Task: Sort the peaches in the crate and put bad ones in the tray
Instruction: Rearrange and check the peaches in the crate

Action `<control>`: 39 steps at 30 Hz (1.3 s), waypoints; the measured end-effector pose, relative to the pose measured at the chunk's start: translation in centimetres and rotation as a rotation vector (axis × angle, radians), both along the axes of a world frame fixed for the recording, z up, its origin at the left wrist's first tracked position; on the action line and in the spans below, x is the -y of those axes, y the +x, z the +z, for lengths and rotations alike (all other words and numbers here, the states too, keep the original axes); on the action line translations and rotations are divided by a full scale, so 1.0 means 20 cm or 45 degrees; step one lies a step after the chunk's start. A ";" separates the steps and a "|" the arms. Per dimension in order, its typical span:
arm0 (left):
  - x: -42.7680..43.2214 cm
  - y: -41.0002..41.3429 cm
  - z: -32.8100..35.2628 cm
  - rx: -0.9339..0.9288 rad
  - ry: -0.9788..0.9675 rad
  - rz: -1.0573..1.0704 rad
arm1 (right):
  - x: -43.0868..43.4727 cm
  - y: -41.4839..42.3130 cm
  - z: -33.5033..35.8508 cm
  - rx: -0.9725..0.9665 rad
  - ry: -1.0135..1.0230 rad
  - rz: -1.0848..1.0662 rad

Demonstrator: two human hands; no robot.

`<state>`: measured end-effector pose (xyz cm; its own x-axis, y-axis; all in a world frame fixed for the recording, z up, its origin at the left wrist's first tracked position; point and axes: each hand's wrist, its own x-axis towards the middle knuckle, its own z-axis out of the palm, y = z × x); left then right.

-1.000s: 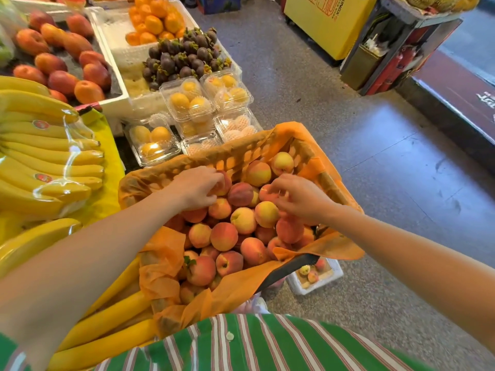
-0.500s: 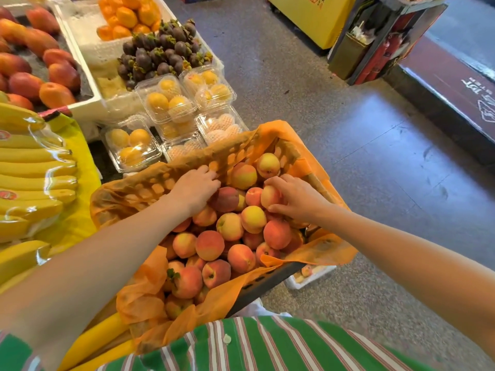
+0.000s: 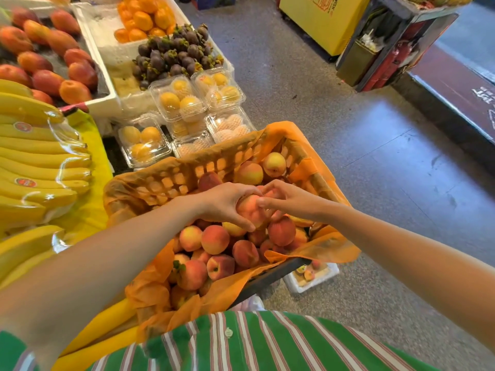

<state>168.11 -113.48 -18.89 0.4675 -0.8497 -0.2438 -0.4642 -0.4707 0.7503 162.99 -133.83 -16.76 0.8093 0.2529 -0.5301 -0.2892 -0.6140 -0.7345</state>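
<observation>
While both hands met over the orange-lined plastic lattice crate (image 3: 171, 180), one blush-pink round peach (image 3: 249, 211) sat between them, just above the heap. The left hand (image 3: 222, 202) had its fingers and thumb curled round that peach from the left. The right hand (image 3: 290, 199) pinched it from the right with bent thumb and forefinger.

Roughly twenty yellow-and-red loose peaches (image 3: 214, 238) showed in the crate, with more hidden beneath them. The white foam tray (image 3: 313, 285) stood on the speckled grey floor (image 3: 348, 145) just beyond the crate's near right corner. It was partly hidden by the crate, and about three small peaches were visible inside.

Six clear plastic clamshell boxes (image 3: 178, 99) stood behind the crate, some holding yellow fruit and some pale fruit in foam netting. On the yellow-covered tabletop (image 3: 83, 210) to the left lay wrapped yellow bananas (image 3: 40, 156). They carried two red oval stickers (image 3: 22, 126), whose writing was too small to read. Red lettering on the yellow metal cabinet (image 3: 321, 25) was cut off at the top edge and illegible. A white character on the dark red floor mat (image 3: 455, 76) was also only partly in view.
</observation>
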 end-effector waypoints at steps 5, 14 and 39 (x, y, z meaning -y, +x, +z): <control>-0.10 -0.02 0.05 0.122 0.492 -0.258 | 0.10 -0.05 -0.09 0.302 -0.814 0.658; -0.26 -0.02 0.03 0.154 0.977 -0.248 | 0.09 -0.09 -0.11 0.328 -0.802 0.734; -0.29 0.02 0.02 0.392 0.593 0.042 | -0.11 -0.10 -0.02 0.238 -0.435 0.755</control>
<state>168.49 -107.70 -18.48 0.6009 -0.6686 -0.4380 -0.6086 -0.7380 0.2917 160.96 -131.63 -17.06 0.6722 0.5232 -0.5238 0.2773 -0.8339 -0.4772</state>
